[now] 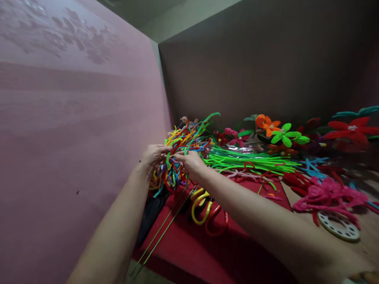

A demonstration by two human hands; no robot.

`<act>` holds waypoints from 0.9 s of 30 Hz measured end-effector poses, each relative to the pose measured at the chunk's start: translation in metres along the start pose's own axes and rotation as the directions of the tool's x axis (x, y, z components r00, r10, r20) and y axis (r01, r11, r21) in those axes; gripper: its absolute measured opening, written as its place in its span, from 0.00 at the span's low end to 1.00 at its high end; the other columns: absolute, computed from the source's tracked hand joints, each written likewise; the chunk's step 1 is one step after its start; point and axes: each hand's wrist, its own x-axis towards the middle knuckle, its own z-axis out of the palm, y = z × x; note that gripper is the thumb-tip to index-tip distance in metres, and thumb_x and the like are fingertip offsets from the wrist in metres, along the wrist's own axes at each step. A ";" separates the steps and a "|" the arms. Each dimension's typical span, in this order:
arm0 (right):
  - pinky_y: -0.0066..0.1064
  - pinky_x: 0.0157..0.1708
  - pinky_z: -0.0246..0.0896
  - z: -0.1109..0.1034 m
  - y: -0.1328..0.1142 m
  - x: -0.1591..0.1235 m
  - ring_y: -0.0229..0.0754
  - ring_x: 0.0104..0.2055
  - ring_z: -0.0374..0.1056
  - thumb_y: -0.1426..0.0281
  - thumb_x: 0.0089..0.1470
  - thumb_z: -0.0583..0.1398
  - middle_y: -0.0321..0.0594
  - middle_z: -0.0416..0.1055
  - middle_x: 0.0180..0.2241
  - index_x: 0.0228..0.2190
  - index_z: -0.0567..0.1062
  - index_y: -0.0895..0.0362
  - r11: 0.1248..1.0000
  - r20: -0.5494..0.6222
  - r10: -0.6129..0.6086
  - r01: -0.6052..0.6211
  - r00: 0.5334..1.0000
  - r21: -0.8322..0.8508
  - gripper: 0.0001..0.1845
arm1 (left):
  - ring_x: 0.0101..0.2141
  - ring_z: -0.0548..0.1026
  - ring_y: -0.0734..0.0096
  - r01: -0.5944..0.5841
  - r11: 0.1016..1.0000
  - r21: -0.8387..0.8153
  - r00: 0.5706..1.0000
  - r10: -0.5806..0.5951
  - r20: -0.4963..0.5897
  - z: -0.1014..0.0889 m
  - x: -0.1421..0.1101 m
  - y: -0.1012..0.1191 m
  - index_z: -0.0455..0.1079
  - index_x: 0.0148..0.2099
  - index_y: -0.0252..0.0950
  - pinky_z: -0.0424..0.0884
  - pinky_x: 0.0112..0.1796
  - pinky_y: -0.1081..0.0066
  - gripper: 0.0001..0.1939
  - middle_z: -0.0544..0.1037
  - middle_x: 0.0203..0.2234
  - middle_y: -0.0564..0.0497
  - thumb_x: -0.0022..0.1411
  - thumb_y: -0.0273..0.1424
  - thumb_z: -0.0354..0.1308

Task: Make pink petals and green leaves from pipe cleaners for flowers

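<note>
My left hand [155,157] is closed in a pinch on a green pipe cleaner [167,161] in front of a tangled, many-coloured heap of pipe cleaners [174,173]. Close beside it, my right hand [192,163] also has its fingers together on green pipe cleaner, and a fuzzy green length [204,124] rises from there to the upper right. The fingertips partly hide what lies between them. Two thin green stems [166,232] slant down below my hands across a red surface [183,252].
Scissors with yellow handles [201,207] and a red-handled tool [217,223] lie under my right forearm. A bundle of bright green pipe cleaners [251,161], fuzzy flowers [286,135], a pink pipe-cleaner piece [328,197] and a white holed disc [339,227] are rightward. A pink wall [74,157] stands close left.
</note>
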 end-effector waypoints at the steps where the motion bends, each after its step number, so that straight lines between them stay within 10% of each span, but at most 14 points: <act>1: 0.22 0.13 0.36 0.004 0.004 0.003 0.27 0.12 0.48 0.77 0.41 0.61 0.27 0.57 0.11 0.22 0.67 0.60 1.000 0.008 0.005 -0.005 1.000 -0.008 0.06 | 0.12 0.58 0.82 -0.002 0.999 -0.032 1.000 0.002 0.025 0.003 -0.003 0.002 0.65 0.22 0.32 0.54 0.15 0.77 0.09 0.64 0.12 0.56 0.38 0.32 0.60; 10: 0.23 0.17 0.52 -0.008 0.008 -0.004 0.31 0.15 0.56 0.77 0.50 0.53 0.31 0.62 0.13 0.23 0.69 0.61 1.000 0.119 0.024 -0.025 0.993 0.008 0.08 | 0.21 0.70 0.73 -0.161 0.986 0.046 0.982 0.156 0.109 0.010 -0.001 -0.019 0.73 0.28 0.31 0.65 0.24 0.73 0.15 0.73 0.18 0.52 0.44 0.40 0.59; 18: 0.35 0.30 0.65 -0.052 -0.008 -0.051 0.35 0.21 0.64 0.73 0.51 0.55 0.34 0.66 0.19 0.28 0.68 0.60 0.970 0.495 0.068 -0.174 0.867 0.172 0.03 | 0.26 0.73 0.69 -0.108 0.983 0.146 0.994 0.105 0.029 0.000 0.020 -0.052 0.74 0.32 0.32 0.67 0.29 0.71 0.17 0.77 0.24 0.50 0.37 0.34 0.61; 22: 0.25 0.18 0.56 -0.073 -0.017 -0.079 0.28 0.15 0.51 0.71 0.51 0.57 0.32 0.62 0.19 0.30 0.69 0.60 0.979 0.542 0.066 -0.160 0.838 0.128 0.04 | 0.22 0.71 0.72 -0.107 0.979 0.173 0.994 0.102 0.033 0.002 0.018 -0.050 0.74 0.32 0.30 0.66 0.26 0.72 0.16 0.76 0.20 0.51 0.38 0.33 0.59; 27: 0.20 0.12 0.36 -0.094 -0.045 -0.104 0.27 0.14 0.35 0.70 0.50 0.59 0.24 0.44 0.14 0.30 0.71 0.60 0.985 0.307 -0.027 -0.028 0.951 0.173 0.06 | 0.20 0.70 0.74 -0.137 0.958 0.251 0.987 0.153 -0.048 0.001 0.016 -0.039 0.75 0.34 0.29 0.65 0.25 0.73 0.16 0.75 0.19 0.51 0.41 0.31 0.56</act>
